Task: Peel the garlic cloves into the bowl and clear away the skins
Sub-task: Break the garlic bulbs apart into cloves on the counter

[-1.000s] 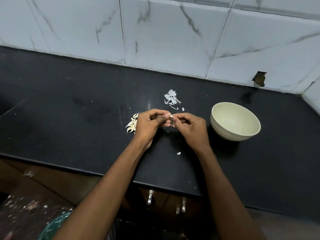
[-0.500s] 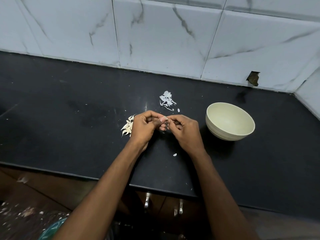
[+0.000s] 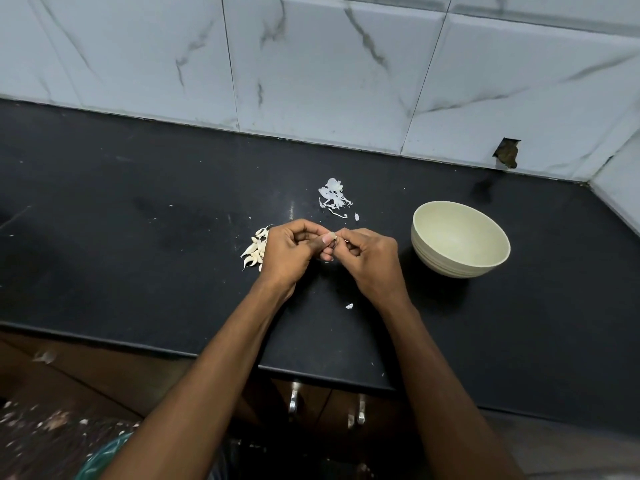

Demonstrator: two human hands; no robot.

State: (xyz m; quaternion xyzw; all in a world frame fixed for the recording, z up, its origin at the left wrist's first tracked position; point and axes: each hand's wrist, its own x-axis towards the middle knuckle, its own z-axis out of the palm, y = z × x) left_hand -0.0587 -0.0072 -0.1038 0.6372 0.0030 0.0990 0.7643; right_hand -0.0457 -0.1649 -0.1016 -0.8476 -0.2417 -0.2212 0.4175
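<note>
Left of the pale round ceramic bowl (image 3: 460,242), both hands (image 3: 332,251) are pinching probably one small garlic clove (image 3: 333,235), so peeling gently is advisable.

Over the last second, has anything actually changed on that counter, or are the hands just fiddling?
Nothing moved or was let go. Both hands, left hand and right hand, keep pinching the same garlic clove between them. The bowl, the clove pile and the skins lie where they were; only the camera shifted slightly.
</note>
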